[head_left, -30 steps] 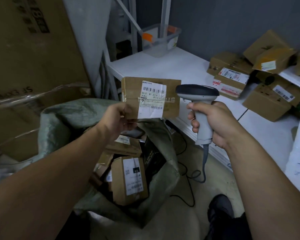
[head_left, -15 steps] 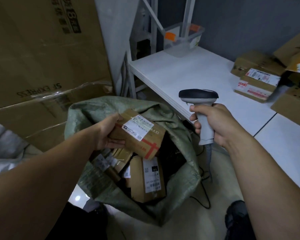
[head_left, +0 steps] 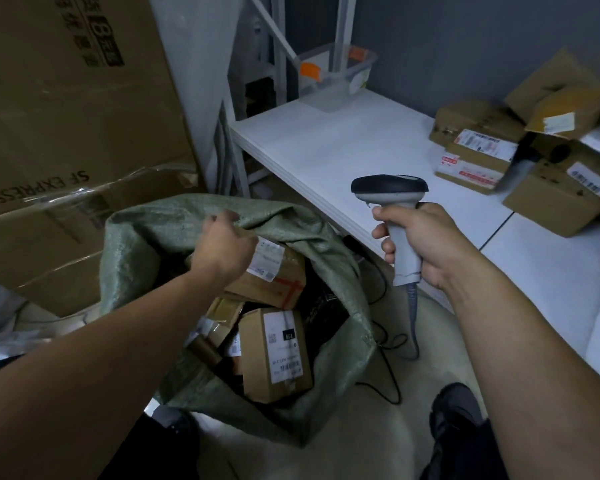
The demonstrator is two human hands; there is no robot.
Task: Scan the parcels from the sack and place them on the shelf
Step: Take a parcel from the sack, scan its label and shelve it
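Woven sack (head_left: 146, 244), left hand (head_left: 224, 245) on cardboard parcel (head_left: 278, 282), grip unclear, right hand (head_left: 426, 244) gripping scanner (head_left: 388, 190)

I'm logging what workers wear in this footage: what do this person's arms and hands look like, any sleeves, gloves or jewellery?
The left forearm and right forearm are bare right to the frame edge, with no sleeve in view. The left hand and right hand have no gloves. No watch, ring or wristband shows, and neither arm has visible markings.

Green woven sack (head_left: 146, 237), brown parcels (head_left: 274, 355) with white labels — grey-and-black scanner (head_left: 392, 199), white shelf (head_left: 343, 147).
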